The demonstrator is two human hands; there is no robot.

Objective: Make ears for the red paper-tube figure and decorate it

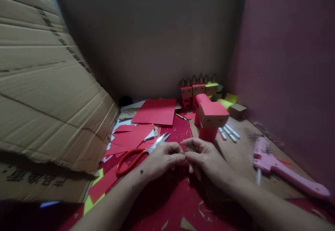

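Note:
My left hand (167, 157) and my right hand (206, 159) meet over the red tabletop, their fingertips pinched together. Between them is a small piece of brown cardboard (191, 148), mostly covered by my fingers. Beside my left wrist lie scissors (132, 161) with red handles, their blades parted and pointing away from me. Just beyond my right hand stands a red paper figure (213, 115) with a box-shaped cardboard head and a red top.
Red paper sheets (155, 112) and scraps lie at left beside a tall cardboard panel (52, 77). Several finished-looking figures (199, 89) stand at the back. A pink glue gun (285, 170) and markers (230, 133) rest on a brown board (240, 157) at right.

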